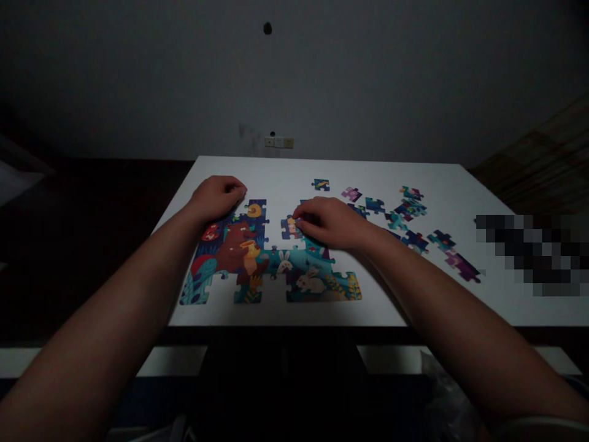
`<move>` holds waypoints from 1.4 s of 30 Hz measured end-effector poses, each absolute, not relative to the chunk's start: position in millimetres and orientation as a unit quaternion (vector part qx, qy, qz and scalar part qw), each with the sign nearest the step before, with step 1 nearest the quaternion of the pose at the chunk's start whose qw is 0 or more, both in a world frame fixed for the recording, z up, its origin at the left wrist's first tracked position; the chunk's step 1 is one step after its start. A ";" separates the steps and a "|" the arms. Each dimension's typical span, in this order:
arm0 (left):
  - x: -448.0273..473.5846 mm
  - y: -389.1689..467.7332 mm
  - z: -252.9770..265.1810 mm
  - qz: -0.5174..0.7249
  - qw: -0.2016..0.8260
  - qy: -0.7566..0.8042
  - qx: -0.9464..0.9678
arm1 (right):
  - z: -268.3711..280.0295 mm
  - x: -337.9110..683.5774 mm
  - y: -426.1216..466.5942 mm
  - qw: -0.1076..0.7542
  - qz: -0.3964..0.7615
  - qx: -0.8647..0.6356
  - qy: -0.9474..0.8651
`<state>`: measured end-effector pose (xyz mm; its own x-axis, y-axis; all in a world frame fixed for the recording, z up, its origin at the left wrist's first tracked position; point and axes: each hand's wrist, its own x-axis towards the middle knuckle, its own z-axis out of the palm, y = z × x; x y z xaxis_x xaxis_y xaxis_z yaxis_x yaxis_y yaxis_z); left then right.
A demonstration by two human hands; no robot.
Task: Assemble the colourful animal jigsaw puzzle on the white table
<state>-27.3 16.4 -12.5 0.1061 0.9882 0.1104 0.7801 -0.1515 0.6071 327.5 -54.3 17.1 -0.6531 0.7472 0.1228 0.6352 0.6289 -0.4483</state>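
A partly joined jigsaw puzzle (243, 245) lies on the white table, showing a brown bear with a honey pot and two rabbits. My right hand (329, 222) is over its upper right part, thumb and fingers closed on a puzzle piece (288, 229) with a blue ground and a pinkish-orange figure. That piece is within a gap between the bear section and the right-hand section. At the puzzle's upper left corner rests my left hand (218, 196), fingers loosely curled, with nothing seen in them. It covers a bit of the puzzle's edge.
Several loose pieces (416, 240) are scattered to the right, some overlapping. A single piece (321, 184) lies apart at the back. The white table (257, 313) has its front edge close to me. A blurred-out dark object (534, 255) is at the right. Behind stands a wall with sockets (278, 142).
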 end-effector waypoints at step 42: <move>-27.2 16.9 -11.9 0.253 0.200 0.620 0.715 | 17.9 327.6 -54.5 0.152 0.202 -0.388 -0.887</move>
